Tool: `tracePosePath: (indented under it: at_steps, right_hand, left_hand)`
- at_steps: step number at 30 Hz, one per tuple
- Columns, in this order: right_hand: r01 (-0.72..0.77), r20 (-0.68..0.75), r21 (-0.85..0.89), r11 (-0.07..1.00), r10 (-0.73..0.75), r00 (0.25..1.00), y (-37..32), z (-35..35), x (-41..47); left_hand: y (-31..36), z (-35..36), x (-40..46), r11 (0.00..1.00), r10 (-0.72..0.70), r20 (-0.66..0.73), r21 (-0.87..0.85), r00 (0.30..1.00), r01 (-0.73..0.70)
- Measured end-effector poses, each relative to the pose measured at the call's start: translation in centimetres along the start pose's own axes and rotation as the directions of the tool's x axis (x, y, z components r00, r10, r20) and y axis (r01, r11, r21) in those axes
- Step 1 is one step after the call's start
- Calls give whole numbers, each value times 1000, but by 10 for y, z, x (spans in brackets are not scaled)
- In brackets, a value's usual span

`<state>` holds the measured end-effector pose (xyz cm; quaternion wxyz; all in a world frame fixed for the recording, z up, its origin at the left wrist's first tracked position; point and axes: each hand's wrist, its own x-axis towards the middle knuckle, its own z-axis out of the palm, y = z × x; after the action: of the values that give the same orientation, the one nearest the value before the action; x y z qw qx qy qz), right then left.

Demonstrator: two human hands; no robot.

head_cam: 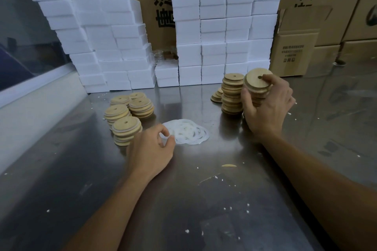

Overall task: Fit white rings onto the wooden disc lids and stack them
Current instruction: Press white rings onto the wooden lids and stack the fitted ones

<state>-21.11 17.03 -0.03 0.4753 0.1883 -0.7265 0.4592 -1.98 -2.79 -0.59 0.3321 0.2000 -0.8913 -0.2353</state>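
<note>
Two bare forearms reach in from the near edge of the steel table (pixel 204 199), which carries scattered white crumbs (pixel 230 208) and one wood sliver (pixel 228 165) near its middle.

Left hand (pixel 152 149): fingers curled, thumb and forefinger pinching a white ring (pixel 166 136) at the near-left rim of the ring pile (pixel 187 131). The pile lies flat on the table, rings overlapping, between the two hands.

Right hand (pixel 267 106): clamped round a short stack of wooden disc lids, thumb on the left side, fingers over the right. The top lid (pixel 257 79) is tilted toward the camera, centre hole visible. Whether the held stack rests on the table cannot be told; the hand hides its base.

Left of the ring pile: four low stacks of lids (pixel 126 114), close together, thin white edges showing between some discs.

Just beside the right hand, on its left: a taller upright stack of lids (pixel 232 93), with a slumped, fanned row of lids (pixel 217 94) leaning at its left foot.

Far edge: white foam blocks (pixel 214 26) piled in stepped columns, lower on the left, taller at centre. Behind and to the right stand cardboard cartons (pixel 295 47) with black printed characters. A pale ledge (pixel 30 96) runs along the left edge.
</note>
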Motion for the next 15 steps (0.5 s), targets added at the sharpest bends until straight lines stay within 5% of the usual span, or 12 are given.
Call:
tracePosePath:
  at_steps: [9,15]
  right_hand:
    - [220,140,53,974,-226,964,-20,3,-13]
    - [460,274,153,875,-485,831,-40,1,-23]
  left_hand:
    - [-3,2,2,990,42,85,127,995,-53]
    - [-3,1,3,997,-39,103,75,994,32]
